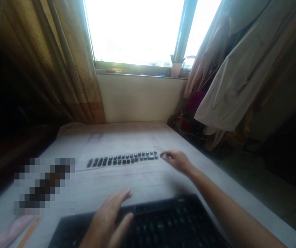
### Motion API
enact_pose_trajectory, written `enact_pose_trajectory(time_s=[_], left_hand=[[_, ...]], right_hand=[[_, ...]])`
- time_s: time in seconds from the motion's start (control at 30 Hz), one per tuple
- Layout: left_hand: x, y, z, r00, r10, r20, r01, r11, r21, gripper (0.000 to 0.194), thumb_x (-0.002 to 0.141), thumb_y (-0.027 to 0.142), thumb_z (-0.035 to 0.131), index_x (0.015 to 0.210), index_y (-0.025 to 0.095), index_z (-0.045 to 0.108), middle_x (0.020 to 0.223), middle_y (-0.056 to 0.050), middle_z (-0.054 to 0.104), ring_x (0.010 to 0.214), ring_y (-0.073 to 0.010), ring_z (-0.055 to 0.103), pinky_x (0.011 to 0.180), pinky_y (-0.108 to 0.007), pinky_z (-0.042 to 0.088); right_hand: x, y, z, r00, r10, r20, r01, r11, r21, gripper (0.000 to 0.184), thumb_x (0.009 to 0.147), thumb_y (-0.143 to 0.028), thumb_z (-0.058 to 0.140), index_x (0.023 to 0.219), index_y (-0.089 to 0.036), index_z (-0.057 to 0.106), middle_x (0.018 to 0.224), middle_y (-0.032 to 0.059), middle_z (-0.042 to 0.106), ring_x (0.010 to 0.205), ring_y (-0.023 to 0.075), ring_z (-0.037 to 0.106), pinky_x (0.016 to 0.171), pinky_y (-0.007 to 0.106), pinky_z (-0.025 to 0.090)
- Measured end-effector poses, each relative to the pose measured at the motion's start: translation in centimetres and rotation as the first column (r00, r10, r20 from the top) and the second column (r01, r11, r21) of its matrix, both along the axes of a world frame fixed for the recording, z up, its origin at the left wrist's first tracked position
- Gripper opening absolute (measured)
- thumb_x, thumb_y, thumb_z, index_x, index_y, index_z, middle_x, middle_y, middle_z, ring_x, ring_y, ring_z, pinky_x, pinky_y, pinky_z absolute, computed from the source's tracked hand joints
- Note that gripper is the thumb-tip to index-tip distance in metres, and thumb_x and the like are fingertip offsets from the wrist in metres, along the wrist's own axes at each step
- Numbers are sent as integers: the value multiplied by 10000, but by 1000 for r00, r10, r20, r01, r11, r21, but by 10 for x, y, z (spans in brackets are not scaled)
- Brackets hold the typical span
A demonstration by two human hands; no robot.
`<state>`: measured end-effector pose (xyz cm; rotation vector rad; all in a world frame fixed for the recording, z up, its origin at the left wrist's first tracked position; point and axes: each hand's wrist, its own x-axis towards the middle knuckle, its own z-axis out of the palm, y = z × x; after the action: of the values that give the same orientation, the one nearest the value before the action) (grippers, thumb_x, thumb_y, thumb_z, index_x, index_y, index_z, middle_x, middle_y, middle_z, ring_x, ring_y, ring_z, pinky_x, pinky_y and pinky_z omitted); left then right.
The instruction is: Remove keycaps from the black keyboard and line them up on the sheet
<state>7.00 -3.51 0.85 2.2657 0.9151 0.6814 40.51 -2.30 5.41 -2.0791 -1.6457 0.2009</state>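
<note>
A black keyboard (163, 224) lies at the near edge of the pale table (117, 137). My left hand (109, 220) rests flat on its far left part, fingers stretched out. Further back, several loose dark keycaps (123, 159) lie in two rows. My right hand (177, 160) reaches to the right end of those rows, its fingertips pinched on a dark keycap (161, 155). A thin wire loop (159, 148) lies on the table just beyond that hand.
A bright window (137, 31) with a sill stands behind the table, curtains (67, 62) to its left, hanging clothes (230, 75) to its right. A pixelated patch (44, 186) covers part of the table's left. A pink object (13, 232) lies at the near left corner.
</note>
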Motion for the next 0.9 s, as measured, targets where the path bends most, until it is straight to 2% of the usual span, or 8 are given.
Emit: enact_pose_trajectory(time_s=[0.07, 0.13, 0.27, 0.43, 0.57, 0.63, 0.77, 0.9], left_hand=[[-5, 5, -7, 996, -20, -85, 30, 993, 117, 543, 870, 392, 589, 1395, 369, 454, 1403, -46, 574, 1274, -282, 542, 1072, -473, 440], [-9, 9, -14, 986, -58, -154, 81, 986, 145, 626, 848, 407, 618, 1435, 372, 404, 1441, -54, 530, 1289, -306, 524, 1064, -483, 449], [-11, 11, -26, 957, -193, -216, 221, 969, 111, 761, 777, 452, 699, 1457, 392, 363, 1464, -54, 494, 1305, -343, 499, 1082, -518, 422], [-9, 5, -33, 960, -153, -235, 194, 968, 160, 833, 721, 430, 755, 1457, 374, 369, 1451, -68, 510, 1282, -379, 513, 1107, -592, 346], [-8, 9, -28, 946, -188, -264, 233, 961, 148, 715, 748, 524, 696, 1404, 360, 463, 1402, -69, 566, 1227, -363, 570, 1044, -546, 446], [-5, 13, -22, 952, -152, -265, 192, 972, 134, 588, 778, 546, 648, 1325, 351, 559, 1322, -63, 640, 1154, -340, 627, 979, -493, 514], [1, 20, -7, 961, -45, -272, 70, 994, 85, 323, 891, 467, 501, 1100, 324, 701, 1092, -39, 753, 988, -257, 698, 891, -383, 558], [3, 27, 2, 960, -57, -274, 70, 997, 39, 317, 909, 389, 440, 940, 292, 740, 921, -41, 762, 866, -221, 692, 803, -330, 552]], right_hand=[[25, 14, -10, 999, -50, 2, 50, 997, -50, 207, 817, -224, 636, 971, -174, 766, 862, 82, 760, 763, 216, 692, 694, 287, 499], [38, 24, -23, 997, -72, 1, 71, 994, -86, 200, 797, -209, 652, 957, -196, 772, 870, 65, 767, 780, 211, 695, 687, 272, 492], [39, 38, -42, 998, -63, -11, 61, 990, -126, 229, 805, -223, 654, 1005, -240, 765, 914, 34, 771, 836, 189, 693, 719, 247, 481], [36, 46, -47, 998, -67, -3, 66, 986, -152, 250, 838, -265, 641, 1064, -264, 748, 993, 34, 763, 921, 197, 686, 784, 258, 479], [36, 46, -47, 998, -63, 14, 65, 983, -170, 256, 854, -277, 637, 1088, -249, 738, 1044, 49, 750, 982, 208, 676, 821, 262, 475], [36, 45, -48, 998, -61, 16, 62, 982, -176, 250, 863, -268, 636, 1093, -241, 730, 1060, 56, 741, 1014, 216, 665, 851, 274, 473], [37, 44, -49, 999, -48, -7, 46, 982, -184, 238, 908, -296, 618, 1118, -198, 670, 1108, 71, 689, 1024, 219, 639, 910, 382, 490], [39, 39, -46, 996, -59, -72, 47, 986, -158, 259, 949, -331, 569, 1160, -184, 605, 1208, 79, 607, 1021, 208, 618, 876, 421, 527]])
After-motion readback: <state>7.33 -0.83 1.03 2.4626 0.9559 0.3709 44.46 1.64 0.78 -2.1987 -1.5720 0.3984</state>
